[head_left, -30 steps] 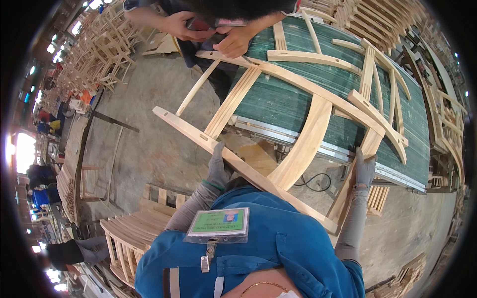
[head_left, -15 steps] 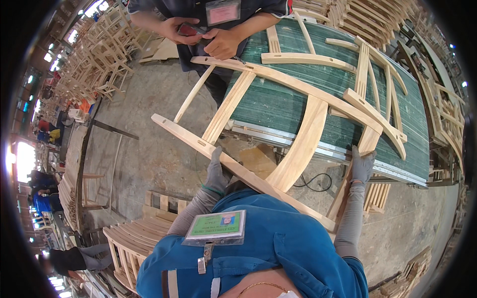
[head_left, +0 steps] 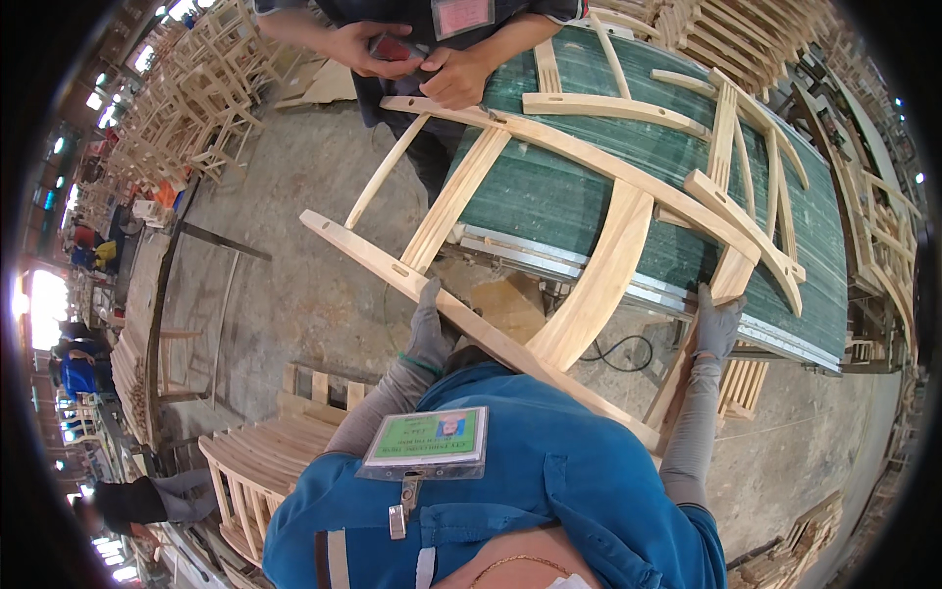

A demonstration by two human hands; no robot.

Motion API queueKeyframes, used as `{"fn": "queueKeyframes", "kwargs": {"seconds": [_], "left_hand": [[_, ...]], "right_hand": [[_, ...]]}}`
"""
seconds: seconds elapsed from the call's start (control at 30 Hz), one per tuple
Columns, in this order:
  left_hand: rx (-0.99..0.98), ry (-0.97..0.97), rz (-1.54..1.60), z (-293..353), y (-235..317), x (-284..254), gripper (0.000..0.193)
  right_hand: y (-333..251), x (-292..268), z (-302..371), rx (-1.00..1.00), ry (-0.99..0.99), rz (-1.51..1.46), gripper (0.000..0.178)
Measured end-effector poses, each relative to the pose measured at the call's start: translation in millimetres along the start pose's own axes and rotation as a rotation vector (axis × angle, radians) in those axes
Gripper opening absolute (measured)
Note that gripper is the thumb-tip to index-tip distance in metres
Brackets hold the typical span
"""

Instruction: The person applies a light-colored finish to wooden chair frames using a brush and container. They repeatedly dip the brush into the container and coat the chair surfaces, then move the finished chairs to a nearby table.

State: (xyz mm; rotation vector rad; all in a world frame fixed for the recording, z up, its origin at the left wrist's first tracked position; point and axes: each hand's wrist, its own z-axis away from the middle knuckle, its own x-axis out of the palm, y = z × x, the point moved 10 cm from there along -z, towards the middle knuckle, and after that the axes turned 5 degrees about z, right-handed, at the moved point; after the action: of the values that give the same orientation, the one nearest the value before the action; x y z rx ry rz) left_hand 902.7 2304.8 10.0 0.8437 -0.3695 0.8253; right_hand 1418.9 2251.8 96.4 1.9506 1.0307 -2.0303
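Observation:
A pale wooden chair frame [head_left: 601, 275] lies tilted between my body and the table, its far rail over the green table top and its near rail close to my shirt. My left hand [head_left: 429, 329], in a grey glove, is closed around the near rail, with the fingers partly hidden under it. My right hand [head_left: 719, 324], also gloved, grips the frame's right end by the table edge. Across from me, a co-worker's hands [head_left: 417, 61] are at the far rail's left end. One of them holds a small red-and-dark tool [head_left: 392, 47].
More curved wooden frame parts [head_left: 731, 137] rest on the green table [head_left: 549, 187], touching or close to my frame's right end. Slatted wooden pieces [head_left: 260, 447] are stacked at my lower left. A black cable [head_left: 625, 353] loops beneath the table edge. Many chair frames [head_left: 196, 93] stand far left.
The co-worker's hands have moved slightly right with the red-and-dark tool. The chair frame has shifted very slightly in view; both my hands keep their hold on it.

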Motion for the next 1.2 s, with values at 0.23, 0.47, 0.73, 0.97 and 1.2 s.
{"fn": "queueKeyframes", "kwargs": {"seconds": [0.23, 0.47, 0.73, 0.97, 1.2], "left_hand": [[0.008, 0.025, -0.004, -2.1, -1.3, -4.7, 0.040], [0.016, -0.012, -0.010, 0.4, 0.0, -2.2, 0.042], [0.025, 0.002, -0.014, 0.7, 0.5, -2.5, 0.043], [0.011, 0.029, -0.048, 3.9, 1.0, -2.6, 0.045], [0.018, -0.010, -0.029, 2.5, 0.7, -0.5, 0.048]], "right_hand": [[-0.2, -2.3, 2.3, 0.058, -0.045, 0.012, 0.101], [-4.1, -2.4, 3.2, 0.046, -0.055, -0.003, 0.102], [-1.1, -1.1, 1.8, 0.030, -0.008, 0.007, 0.102], [-3.4, -1.3, 2.2, 0.029, -0.038, -0.015, 0.102], [-1.5, -1.8, 1.7, 0.039, -0.025, -0.004, 0.102]]}}
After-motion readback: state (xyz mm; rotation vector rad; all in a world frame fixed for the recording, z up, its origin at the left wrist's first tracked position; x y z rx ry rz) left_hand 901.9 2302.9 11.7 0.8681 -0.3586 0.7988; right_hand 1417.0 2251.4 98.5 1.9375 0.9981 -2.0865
